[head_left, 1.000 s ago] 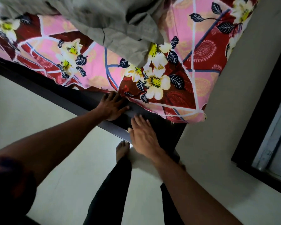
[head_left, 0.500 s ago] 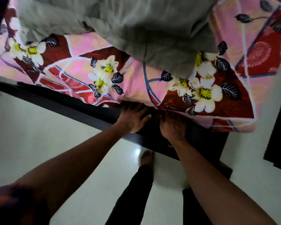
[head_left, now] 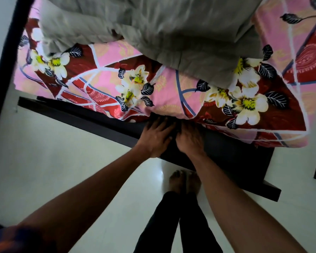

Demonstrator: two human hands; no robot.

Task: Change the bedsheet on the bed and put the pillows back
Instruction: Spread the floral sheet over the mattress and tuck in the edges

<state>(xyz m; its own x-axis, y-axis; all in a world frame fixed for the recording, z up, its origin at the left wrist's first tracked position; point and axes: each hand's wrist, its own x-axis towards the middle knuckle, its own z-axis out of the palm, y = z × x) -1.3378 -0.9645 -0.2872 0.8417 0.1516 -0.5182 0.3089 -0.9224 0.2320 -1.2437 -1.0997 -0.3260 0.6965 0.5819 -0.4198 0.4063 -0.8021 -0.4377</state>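
The floral bedsheet [head_left: 106,83] covers the mattress, with a grey blanket [head_left: 171,33] lying on top. The left grip [head_left: 154,137] lies spread flat on the dark bed frame [head_left: 91,115], its fingertips at the sheet's lower edge. The right grip [head_left: 190,141] is just beside it with its fingertips hidden under that edge, so I cannot tell whether it pinches anything.

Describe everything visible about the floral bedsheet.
The floral bedsheet is printed fabric: pink and dark red panels, white lines, cream flowers, black leaves. It lies spread, wrapped down over the near side. A crumpled grey cloth lies on it. The left hand and right hand meet its lower edge above the bed frame.
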